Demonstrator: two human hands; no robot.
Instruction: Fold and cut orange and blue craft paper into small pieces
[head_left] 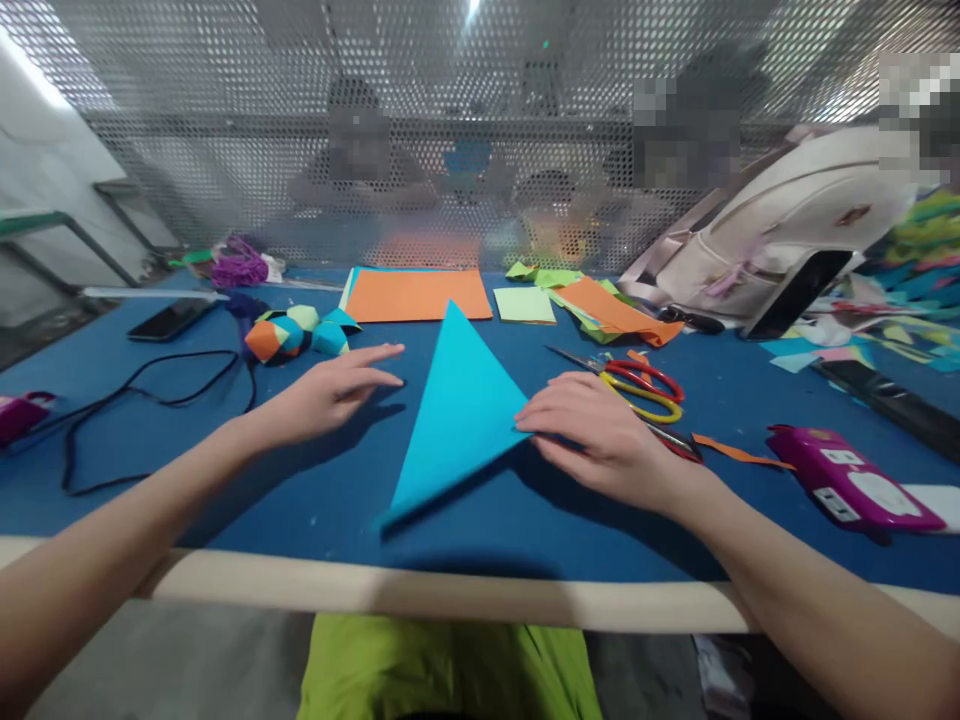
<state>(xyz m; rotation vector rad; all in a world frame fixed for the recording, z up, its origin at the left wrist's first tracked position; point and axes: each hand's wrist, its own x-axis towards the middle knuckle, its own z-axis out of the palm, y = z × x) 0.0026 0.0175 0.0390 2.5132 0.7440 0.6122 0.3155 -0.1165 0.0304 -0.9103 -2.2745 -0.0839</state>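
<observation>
A bright blue sheet of paper [459,415], folded into a triangle, is tilted over the blue table in front of me. Its right corner is pinched between the thumb and fingers of my right hand [592,435]. The lower left corner looks blurred, and one tip points away from me. To the left of the paper, my left hand [334,390] hovers with fingers apart, touching nothing. Close behind my right hand lie scissors with red handles [645,380] and yellow-handled scissors [645,398].
Orange sheets [420,296] and a light green stack [525,305] lie at the back by a perforated metal screen [480,130]. Folded paper pieces [289,335] and a black cable [135,385] are left. A magenta device [855,480], phone [799,293] and pale backpack [802,210] are right.
</observation>
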